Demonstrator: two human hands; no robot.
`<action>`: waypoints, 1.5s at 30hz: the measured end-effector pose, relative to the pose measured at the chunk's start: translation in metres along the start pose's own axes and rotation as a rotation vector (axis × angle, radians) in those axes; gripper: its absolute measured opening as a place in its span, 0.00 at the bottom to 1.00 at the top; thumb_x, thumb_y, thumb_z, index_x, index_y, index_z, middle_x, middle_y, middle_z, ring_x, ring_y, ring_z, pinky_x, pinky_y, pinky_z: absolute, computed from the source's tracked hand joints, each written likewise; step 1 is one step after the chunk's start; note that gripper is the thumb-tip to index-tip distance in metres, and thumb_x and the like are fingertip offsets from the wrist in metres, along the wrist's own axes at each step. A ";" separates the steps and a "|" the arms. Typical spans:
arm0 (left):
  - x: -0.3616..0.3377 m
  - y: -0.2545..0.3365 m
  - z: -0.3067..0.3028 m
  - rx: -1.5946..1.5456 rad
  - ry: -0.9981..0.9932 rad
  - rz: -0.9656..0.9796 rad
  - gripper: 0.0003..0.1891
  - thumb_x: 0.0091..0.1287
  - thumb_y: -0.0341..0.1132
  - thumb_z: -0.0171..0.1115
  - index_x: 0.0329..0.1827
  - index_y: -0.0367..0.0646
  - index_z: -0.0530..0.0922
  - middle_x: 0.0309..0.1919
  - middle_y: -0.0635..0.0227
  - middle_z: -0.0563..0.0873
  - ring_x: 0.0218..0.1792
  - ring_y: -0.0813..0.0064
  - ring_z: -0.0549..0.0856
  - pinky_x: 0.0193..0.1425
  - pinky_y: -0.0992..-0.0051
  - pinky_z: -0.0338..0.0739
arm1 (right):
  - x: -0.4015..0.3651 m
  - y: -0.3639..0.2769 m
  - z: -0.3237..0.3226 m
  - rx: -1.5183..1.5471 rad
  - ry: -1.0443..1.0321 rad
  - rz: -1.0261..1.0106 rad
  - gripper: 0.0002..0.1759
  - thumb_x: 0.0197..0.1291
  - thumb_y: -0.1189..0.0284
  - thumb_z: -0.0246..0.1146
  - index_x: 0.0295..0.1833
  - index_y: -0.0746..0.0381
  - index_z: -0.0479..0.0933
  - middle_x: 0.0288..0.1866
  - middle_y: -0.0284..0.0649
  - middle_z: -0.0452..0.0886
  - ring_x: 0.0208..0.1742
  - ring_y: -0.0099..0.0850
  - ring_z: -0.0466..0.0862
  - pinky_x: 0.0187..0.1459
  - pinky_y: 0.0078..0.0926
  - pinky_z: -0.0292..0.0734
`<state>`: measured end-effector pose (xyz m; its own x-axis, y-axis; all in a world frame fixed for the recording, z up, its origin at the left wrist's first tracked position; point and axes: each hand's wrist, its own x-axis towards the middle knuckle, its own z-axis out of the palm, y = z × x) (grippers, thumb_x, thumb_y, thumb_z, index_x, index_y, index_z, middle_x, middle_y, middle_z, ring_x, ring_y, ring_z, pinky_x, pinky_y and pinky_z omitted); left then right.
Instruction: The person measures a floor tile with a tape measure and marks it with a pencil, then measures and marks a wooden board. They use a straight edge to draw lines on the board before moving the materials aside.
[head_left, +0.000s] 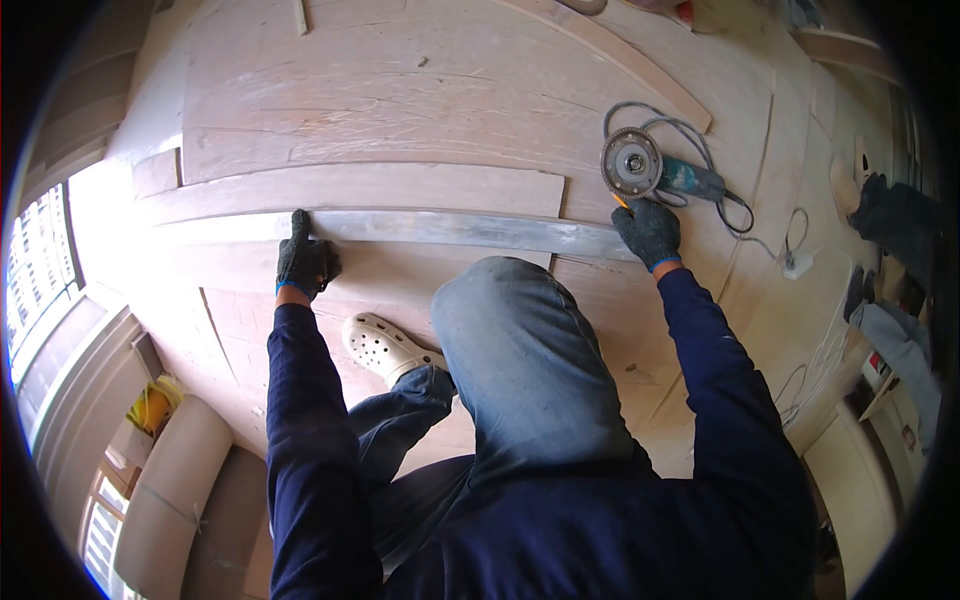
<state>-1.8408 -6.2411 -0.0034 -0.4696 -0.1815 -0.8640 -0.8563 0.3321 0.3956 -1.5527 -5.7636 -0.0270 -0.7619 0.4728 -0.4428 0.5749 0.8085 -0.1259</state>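
The metal straightedge [460, 228], laid across mid-frame on the plywood [400, 90], is clamped at its left end by the left hand [305, 262], a small yellow tool [621, 200] is gripped by the right hand [650, 232] at its right end, and slippage could be caused by uneven pressure.

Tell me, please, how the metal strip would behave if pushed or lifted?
The strip looks long, thin and metallic: probably stiff, sagging slightly if lifted by one end. Lying flat, it should slide, not roll. Left hand and right hand rest on it, perhaps steadying it.
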 end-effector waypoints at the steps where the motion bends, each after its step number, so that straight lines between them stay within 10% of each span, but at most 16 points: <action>1: 0.001 -0.002 0.000 -0.006 0.009 0.003 0.39 0.69 0.71 0.48 0.19 0.39 0.74 0.13 0.63 0.75 0.13 0.66 0.77 0.16 0.68 0.75 | 0.002 0.000 0.002 -0.008 0.007 -0.007 0.17 0.55 0.56 0.61 0.37 0.57 0.85 0.30 0.50 0.85 0.34 0.49 0.85 0.38 0.49 0.79; 7: 0.019 -0.007 -0.013 -0.185 -0.241 -0.109 0.40 0.68 0.75 0.41 0.06 0.56 0.55 0.04 0.71 0.60 0.06 0.68 0.62 0.11 0.69 0.55 | 0.001 0.024 0.036 0.004 0.126 -0.087 0.16 0.57 0.59 0.61 0.35 0.63 0.82 0.32 0.52 0.83 0.35 0.52 0.84 0.38 0.49 0.77; 9: 0.004 0.000 -0.001 -0.111 0.193 0.036 0.32 0.63 0.68 0.62 0.36 0.44 0.68 0.17 0.61 0.74 0.14 0.63 0.76 0.16 0.62 0.73 | 0.003 0.016 0.029 -0.099 0.065 -0.037 0.18 0.59 0.57 0.58 0.35 0.62 0.82 0.33 0.53 0.83 0.35 0.52 0.84 0.39 0.49 0.77; 12: -0.019 0.017 -0.005 -0.066 0.138 0.047 0.37 0.63 0.65 0.65 0.56 0.39 0.68 0.24 0.57 0.80 0.17 0.62 0.81 0.17 0.61 0.77 | 0.002 0.011 0.026 -0.071 0.145 -0.086 0.20 0.58 0.57 0.58 0.32 0.63 0.83 0.30 0.53 0.83 0.33 0.52 0.84 0.37 0.50 0.78; 41: 0.019 -0.013 -0.010 0.041 0.282 0.213 0.35 0.66 0.60 0.64 0.61 0.37 0.70 0.32 0.54 0.85 0.20 0.65 0.84 0.21 0.66 0.80 | 0.002 0.004 0.018 -0.046 0.095 -0.057 0.21 0.58 0.58 0.58 0.38 0.66 0.83 0.35 0.57 0.84 0.38 0.54 0.83 0.41 0.49 0.77; 43: -0.005 0.005 -0.012 -0.067 0.160 0.020 0.40 0.64 0.62 0.65 0.65 0.35 0.71 0.55 0.45 0.84 0.57 0.51 0.84 0.61 0.62 0.77 | 0.001 0.001 0.015 -0.035 0.104 -0.072 0.21 0.58 0.58 0.58 0.38 0.66 0.83 0.35 0.57 0.84 0.38 0.54 0.83 0.41 0.49 0.77; 45: 0.014 -0.011 -0.015 -0.039 0.200 0.096 0.40 0.63 0.62 0.65 0.64 0.35 0.71 0.54 0.45 0.85 0.54 0.52 0.86 0.57 0.62 0.79 | -0.001 -0.007 0.011 0.011 0.120 -0.029 0.17 0.58 0.60 0.57 0.33 0.66 0.78 0.33 0.59 0.81 0.36 0.57 0.81 0.39 0.52 0.74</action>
<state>-1.8414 -6.2606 -0.0152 -0.5793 -0.3323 -0.7443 -0.8115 0.3213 0.4881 -1.5524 -5.7740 -0.0357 -0.8083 0.4881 -0.3292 0.5546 0.8189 -0.1476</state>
